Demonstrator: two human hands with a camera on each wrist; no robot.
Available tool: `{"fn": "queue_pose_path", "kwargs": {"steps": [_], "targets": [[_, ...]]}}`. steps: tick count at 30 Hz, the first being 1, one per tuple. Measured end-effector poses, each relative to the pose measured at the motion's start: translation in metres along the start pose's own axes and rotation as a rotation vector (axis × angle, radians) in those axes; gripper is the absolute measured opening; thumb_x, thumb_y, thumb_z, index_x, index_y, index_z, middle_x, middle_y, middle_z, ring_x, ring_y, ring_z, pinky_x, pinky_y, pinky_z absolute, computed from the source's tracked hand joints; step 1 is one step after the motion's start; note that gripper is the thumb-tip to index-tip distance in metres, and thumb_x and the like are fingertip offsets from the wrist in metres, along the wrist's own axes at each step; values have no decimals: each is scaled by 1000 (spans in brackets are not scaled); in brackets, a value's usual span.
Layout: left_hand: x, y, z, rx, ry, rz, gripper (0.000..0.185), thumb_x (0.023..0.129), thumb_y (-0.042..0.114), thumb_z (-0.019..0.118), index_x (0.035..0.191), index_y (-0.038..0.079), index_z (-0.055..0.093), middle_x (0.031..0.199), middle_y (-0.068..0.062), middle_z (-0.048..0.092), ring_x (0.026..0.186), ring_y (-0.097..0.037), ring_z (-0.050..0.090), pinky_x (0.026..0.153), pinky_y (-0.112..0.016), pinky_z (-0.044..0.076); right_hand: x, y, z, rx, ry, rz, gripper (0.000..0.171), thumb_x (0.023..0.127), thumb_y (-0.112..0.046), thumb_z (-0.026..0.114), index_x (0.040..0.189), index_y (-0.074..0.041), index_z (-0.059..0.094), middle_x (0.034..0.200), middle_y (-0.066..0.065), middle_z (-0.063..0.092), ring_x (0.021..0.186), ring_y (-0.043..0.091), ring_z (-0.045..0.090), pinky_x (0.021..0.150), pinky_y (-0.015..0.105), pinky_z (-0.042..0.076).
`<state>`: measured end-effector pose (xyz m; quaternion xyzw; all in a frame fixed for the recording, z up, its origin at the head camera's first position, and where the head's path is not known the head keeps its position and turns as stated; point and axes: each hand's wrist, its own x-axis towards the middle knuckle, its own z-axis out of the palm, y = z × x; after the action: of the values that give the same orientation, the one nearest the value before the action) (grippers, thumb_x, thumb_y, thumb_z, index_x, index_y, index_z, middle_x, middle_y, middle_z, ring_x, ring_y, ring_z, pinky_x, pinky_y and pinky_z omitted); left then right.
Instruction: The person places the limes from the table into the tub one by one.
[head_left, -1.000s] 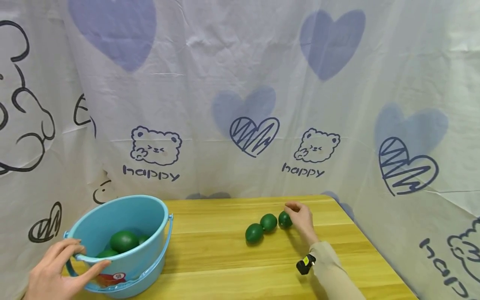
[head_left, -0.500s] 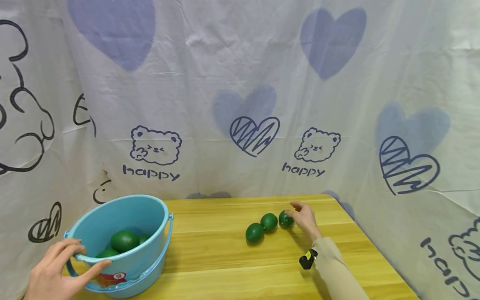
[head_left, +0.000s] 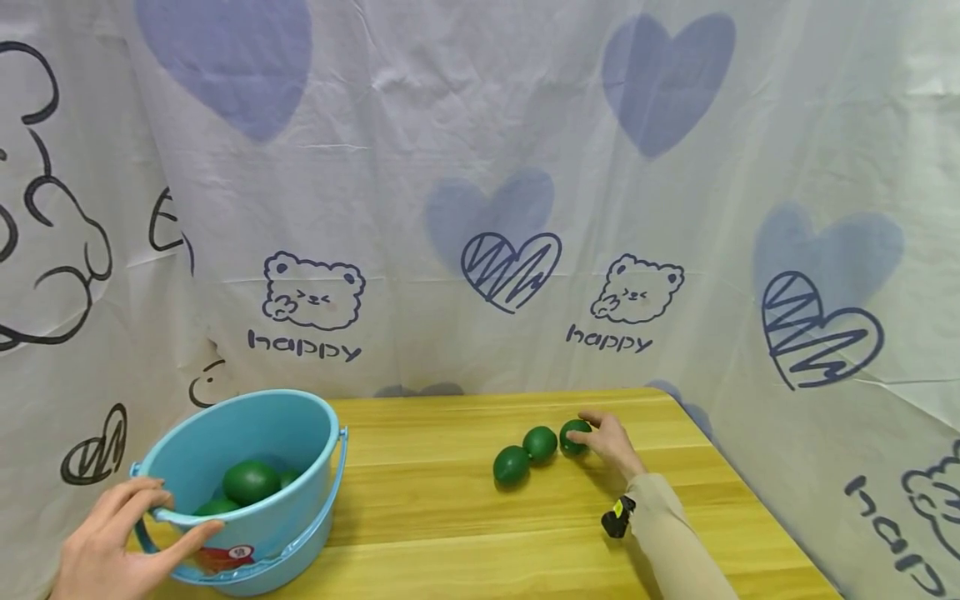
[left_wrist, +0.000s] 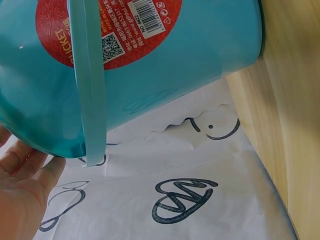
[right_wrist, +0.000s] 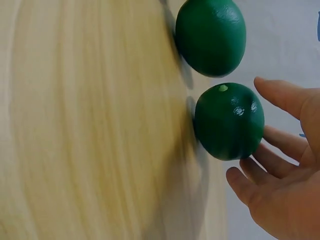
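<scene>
My left hand grips the near-left rim of a light blue bucket, thumb outside and fingers over the edge. Several dark green, lime-like fruits lie inside, the largest on top. On the table, three more form a slanting row: a near-left lime, a middle lime and a far-right lime. My right hand reaches round the far-right one with parted fingers. In the right wrist view, that lime shows a pale stem spot; the thumb stands off it, and the other fingertips are right at its side.
The wooden table carries the bucket at its left and the row right of centre. A white printed cloth hangs behind and on both sides. The bucket's blue handle hangs down its outside.
My right hand has drawn slightly to the right, its fingers spreading, so more of the far-right lime shows. The left hand and bucket have stayed in place.
</scene>
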<state>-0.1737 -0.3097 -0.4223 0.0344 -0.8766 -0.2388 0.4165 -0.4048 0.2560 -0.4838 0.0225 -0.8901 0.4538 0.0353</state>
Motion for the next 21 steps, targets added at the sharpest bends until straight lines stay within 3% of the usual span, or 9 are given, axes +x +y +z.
{"fn": "queue_pose_path", "kwargs": {"steps": [11, 21], "targets": [[0, 0, 2, 6, 14, -14, 59, 46, 40, 97, 83, 7, 64, 109, -17, 62, 100, -38, 57, 69, -12, 28, 0, 7, 3, -24, 3, -34, 60, 88, -14, 73, 139, 6, 48, 140, 29, 50, 128, 45, 49, 106, 53, 43], [0, -1, 2, -5, 16, -13, 60, 47, 40, 96, 85, 6, 65, 110, -17, 61, 102, -39, 55, 74, -3, 23, -3, 8, 2, -25, 14, 22, 63, 86, -20, 75, 136, 6, 48, 135, 29, 51, 119, 41, 55, 98, 51, 48]]}}
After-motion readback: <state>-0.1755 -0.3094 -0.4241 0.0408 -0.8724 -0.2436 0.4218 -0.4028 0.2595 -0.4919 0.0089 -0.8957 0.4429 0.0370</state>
